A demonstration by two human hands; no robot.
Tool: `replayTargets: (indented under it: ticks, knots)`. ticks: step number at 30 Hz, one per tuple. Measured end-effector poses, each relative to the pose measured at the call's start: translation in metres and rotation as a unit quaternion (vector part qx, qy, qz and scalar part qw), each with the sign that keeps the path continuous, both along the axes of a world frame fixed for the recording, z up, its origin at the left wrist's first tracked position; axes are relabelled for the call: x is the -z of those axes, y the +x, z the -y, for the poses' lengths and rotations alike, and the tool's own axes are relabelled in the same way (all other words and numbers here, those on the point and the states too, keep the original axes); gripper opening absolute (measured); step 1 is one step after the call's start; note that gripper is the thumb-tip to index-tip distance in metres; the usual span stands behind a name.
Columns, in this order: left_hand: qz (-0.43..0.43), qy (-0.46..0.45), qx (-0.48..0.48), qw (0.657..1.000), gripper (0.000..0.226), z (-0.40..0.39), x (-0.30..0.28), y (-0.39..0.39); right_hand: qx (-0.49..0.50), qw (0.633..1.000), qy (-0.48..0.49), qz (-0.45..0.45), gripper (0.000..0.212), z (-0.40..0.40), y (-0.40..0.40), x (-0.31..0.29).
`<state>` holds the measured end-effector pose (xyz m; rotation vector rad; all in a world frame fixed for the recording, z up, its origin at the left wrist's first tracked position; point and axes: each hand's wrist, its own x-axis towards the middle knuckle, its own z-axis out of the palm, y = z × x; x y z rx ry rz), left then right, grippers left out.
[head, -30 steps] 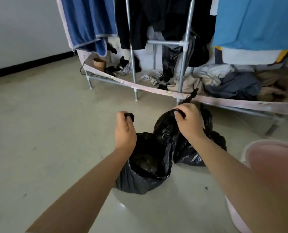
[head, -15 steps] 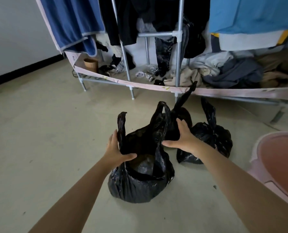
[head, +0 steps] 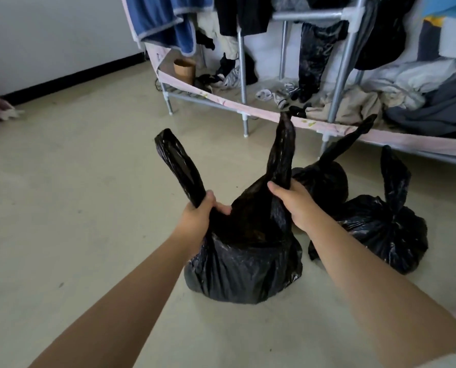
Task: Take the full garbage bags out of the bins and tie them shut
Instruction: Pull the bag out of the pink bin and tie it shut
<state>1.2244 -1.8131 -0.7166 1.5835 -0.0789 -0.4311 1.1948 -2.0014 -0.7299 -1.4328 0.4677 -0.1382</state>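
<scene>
Pale floor (head: 62, 208) fills most of the view, with a white wall and dark skirting at 10 o'clock and a metal clothes rack (head: 242, 75) across 12 to 2 o'clock, hung with dark and blue garments and heaped with clothes on its low shelf.

At centre sits a black bag (head: 242, 266), full and resting on the floor, its mouth not yet tied. Left hand (head: 199, 213), at about 9 o'clock of the bag, is curled around the base of the left ear (head: 179, 166), which stands up and leans toward 11 o'clock. Right hand (head: 293, 205) grips the base of the right ear (head: 282, 152), which points to 12 o'clock. Holding both ears low and apart looks like gathering the slack so they can be crossed and knotted.

Behind the right hand, at 1 o'clock, lies a second bag (head: 319, 179), partly hidden by the wrist; a third bag (head: 386, 229) sits at 3 o'clock. Both look bunched at the neck with tails sticking up, likely already tied, though the knots are hard to make out.

No bin is clearly in view; a pinkish blur shows at the lower right edge. Fingertips of both hands are buried in dark plastic, and the bag's contents cannot be seen.
</scene>
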Motion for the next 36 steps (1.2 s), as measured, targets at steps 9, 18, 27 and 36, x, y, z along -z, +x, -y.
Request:
replayTargets:
  ticks: [9,18,27,36]
  knots:
    - [-0.138,0.047,-0.102,0.984,0.025,-0.004,0.014,-0.009,-0.112,0.989,-0.086,-0.033,0.033,-0.018,0.0,0.032]
    - [-0.086,-0.113,-0.086,0.986,0.029,-0.017,0.028,-0.028,-0.083,0.994,0.071,0.029,0.034,-0.041,-0.003,0.051]
    - [-0.196,-0.226,-0.18,0.937,0.033,-0.056,0.064,-0.042,-0.255,0.95,0.155,-0.095,0.041,-0.06,-0.003,0.055]
    - [-0.193,-0.065,0.067,0.977,0.029,-0.058,0.095,-0.049,-0.338,0.886,-0.316,-0.037,0.035,-0.071,-0.022,0.073]
